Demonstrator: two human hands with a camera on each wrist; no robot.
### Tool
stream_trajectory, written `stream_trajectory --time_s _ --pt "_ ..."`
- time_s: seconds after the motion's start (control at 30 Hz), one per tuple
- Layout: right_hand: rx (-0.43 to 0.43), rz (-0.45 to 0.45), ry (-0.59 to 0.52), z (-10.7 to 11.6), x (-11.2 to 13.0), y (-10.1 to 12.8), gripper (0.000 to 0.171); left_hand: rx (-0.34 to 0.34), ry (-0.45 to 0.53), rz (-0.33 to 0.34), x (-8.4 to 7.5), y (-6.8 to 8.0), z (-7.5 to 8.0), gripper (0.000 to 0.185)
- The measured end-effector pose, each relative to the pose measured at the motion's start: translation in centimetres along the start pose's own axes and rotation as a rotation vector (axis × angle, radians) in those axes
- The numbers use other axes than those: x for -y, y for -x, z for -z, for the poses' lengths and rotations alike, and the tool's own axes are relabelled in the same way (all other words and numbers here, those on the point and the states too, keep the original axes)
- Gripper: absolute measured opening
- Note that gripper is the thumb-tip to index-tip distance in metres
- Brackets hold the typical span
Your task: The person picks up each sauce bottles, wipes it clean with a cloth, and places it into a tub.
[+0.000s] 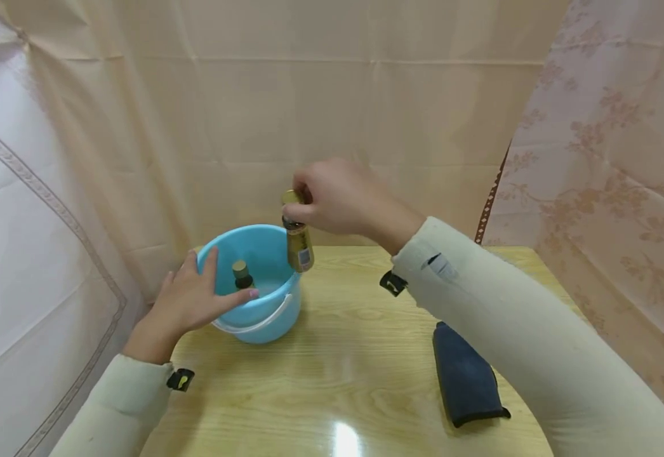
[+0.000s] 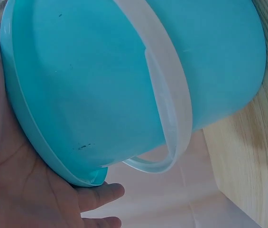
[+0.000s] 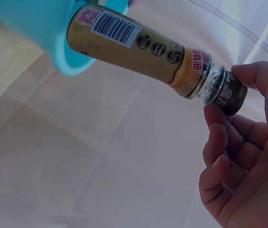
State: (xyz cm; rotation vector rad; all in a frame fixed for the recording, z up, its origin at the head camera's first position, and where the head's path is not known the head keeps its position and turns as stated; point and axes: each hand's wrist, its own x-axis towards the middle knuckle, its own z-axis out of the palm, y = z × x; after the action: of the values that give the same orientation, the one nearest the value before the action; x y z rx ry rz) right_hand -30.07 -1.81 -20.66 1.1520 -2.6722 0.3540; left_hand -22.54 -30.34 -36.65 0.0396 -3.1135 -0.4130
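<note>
right hand (image 1: pixel 338 197) pinches bottle (image 1: pixel 299 244) by its cap above bucket (image 1: pixel 263 317); left hand (image 1: pixel 192 298), fingers straight, rests against bucket rim.

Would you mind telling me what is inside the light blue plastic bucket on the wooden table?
One small bottle with a gold cap stands inside the light blue plastic bucket. Its lower body and the bucket's floor are covered by the rim and the left hand.

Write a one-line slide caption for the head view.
Right hand holds a small bottle by its cap over a blue bucket steadied by the left hand.
</note>
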Motion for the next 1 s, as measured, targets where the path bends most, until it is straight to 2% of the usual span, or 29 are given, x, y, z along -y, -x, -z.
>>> stream_trajectory --time_s 0.17,0.33,0.53,0.87,1.0 --pt "0.094 -0.007 -0.001 -1.0 1.6 -2.1 0.033 0.005 0.002 0.003 0.1 0.1 0.0 0.137" --pt "0.144 0.005 0.039 -2.7 2.4 -3.4 0.034 0.005 0.004 0.005 0.1 -0.1 -0.3 0.138" --pt "0.191 -0.018 0.046 -4.8 2.0 -4.0 0.030 0.008 0.014 0.004 -0.3 -0.5 -0.7 0.138" --pt "0.261 0.008 0.006 -7.3 1.4 -4.9 0.021 0.019 0.009 0.019 0.0 -0.3 -0.5 0.139" --pt "0.288 0.023 0.000 -8.3 1.1 -5.3 0.023 0.018 0.009 0.028 0.1 -0.1 -0.4 0.139"
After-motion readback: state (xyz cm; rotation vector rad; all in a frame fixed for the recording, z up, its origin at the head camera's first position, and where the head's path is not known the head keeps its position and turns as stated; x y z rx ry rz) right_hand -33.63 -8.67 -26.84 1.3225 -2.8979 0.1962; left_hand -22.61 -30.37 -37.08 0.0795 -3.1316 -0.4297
